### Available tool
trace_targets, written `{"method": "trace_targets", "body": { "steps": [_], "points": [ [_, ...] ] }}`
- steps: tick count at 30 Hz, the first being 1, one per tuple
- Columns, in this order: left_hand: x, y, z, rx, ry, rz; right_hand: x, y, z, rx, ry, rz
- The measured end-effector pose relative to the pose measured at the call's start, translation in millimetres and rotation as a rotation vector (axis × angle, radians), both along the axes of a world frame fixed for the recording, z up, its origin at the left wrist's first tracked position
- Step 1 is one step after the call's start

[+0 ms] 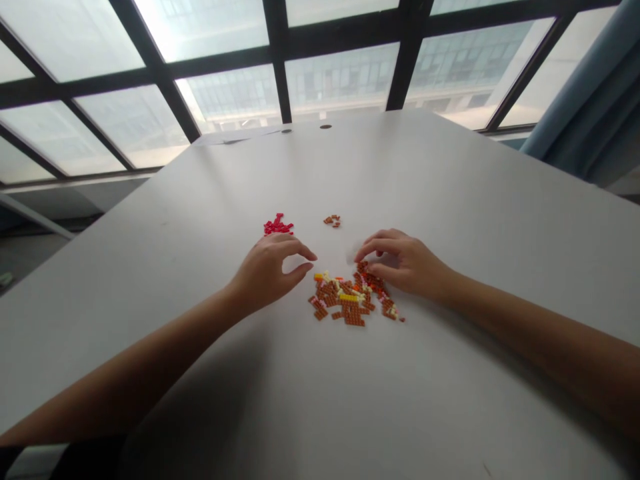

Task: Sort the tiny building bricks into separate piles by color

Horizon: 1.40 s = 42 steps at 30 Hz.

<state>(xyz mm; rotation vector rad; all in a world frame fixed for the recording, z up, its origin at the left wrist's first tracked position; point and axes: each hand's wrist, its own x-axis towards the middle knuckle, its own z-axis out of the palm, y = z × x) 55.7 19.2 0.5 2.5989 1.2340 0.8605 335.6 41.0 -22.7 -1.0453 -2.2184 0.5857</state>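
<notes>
A mixed pile of small toy building bricks (355, 312), mostly brown with some yellow, cream, pink and orange, lies in front of me. My left hand (273, 270) hovers just left of the pile, thumb and index fingertip close together but apart, with nothing visible between them. At the pile's right edge is my right hand (400, 263), its thumb and index finger parted over brown and orange bricks. Its fingertips seem to touch the bricks there. Beside the right index finger shows a faint translucent patch (353, 252) that I cannot make out.
Red bricks (278, 225) form a small heap beyond my left hand. A few brown bricks (333, 220) lie apart, farther back. All rest on a white table (320, 167) before large dark-framed windows. A blue curtain (585, 100) hangs at the right.
</notes>
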Motion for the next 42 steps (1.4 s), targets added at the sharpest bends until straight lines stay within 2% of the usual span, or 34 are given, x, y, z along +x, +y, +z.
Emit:
{"method": "trace_targets", "body": {
  "steps": [6,15,22,30,37,42],
  "points": [
    [-6.5,-3.3,-2.0,-0.168,-0.013,-0.150,1.4,2.2,-2.4,0.026,-0.059,0.016],
    [-2.3,-1.0,-4.5,-0.224,0.018,-0.249,-0.3,0.7,5.4,-0.046,-0.055,0.021],
    [6.3,-0.2,-7.8,-0.237,0.022,-0.179,1.3,1.6,5.3,-0.095,-0.048,0.031],
    [-0.9,-2.7,-5.1,-0.205,0.038,-0.119,3.3,3.4,1.3,-0.142,-0.006,0.056],
    [4.3,-5.0,-7.5,-0.160,0.055,-0.128,3.7,4.3,4.9,-0.238,0.053,0.083],
    [9.0,-5.5,-10.2,-0.149,0.047,-0.112,4.9,9.9,5.9,-0.352,0.141,-0.015]
  ]
}}
